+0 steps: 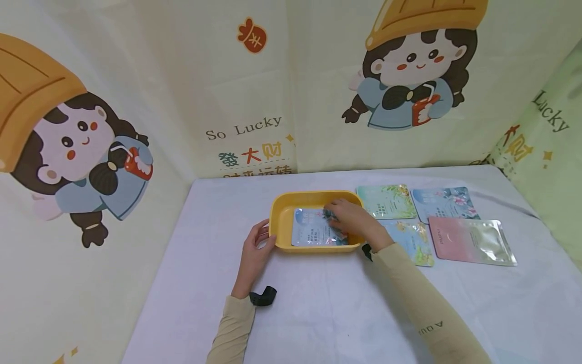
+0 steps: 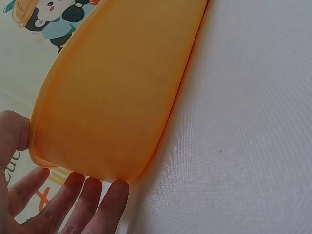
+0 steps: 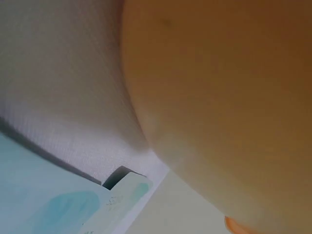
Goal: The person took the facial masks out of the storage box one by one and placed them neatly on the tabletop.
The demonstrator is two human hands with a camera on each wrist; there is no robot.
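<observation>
A yellow plastic tray (image 1: 282, 202) stands on the white cloth, its outer wall filling much of both wrist views. My left hand (image 1: 256, 247) holds its left end, thumb at the rim and fingers against the end wall in the left wrist view. Inside lies a blue flat packet (image 1: 309, 227) with a floral print, like a sheet mask sachet. Reaching over the tray's right side, my right hand (image 1: 352, 218) has its fingers down on the right half of this packet. The right wrist view shows none of that hand; I cannot tell whether its fingers pinch the packet.
Right of the tray lie a green packet (image 1: 386, 201), a blue floral packet (image 1: 443, 203), a light-blue packet with yellow print (image 1: 411, 242) and a pink and silver packet (image 1: 473, 240). A cartoon-printed curtain (image 1: 318, 101) hangs behind the white-covered table (image 1: 309, 313).
</observation>
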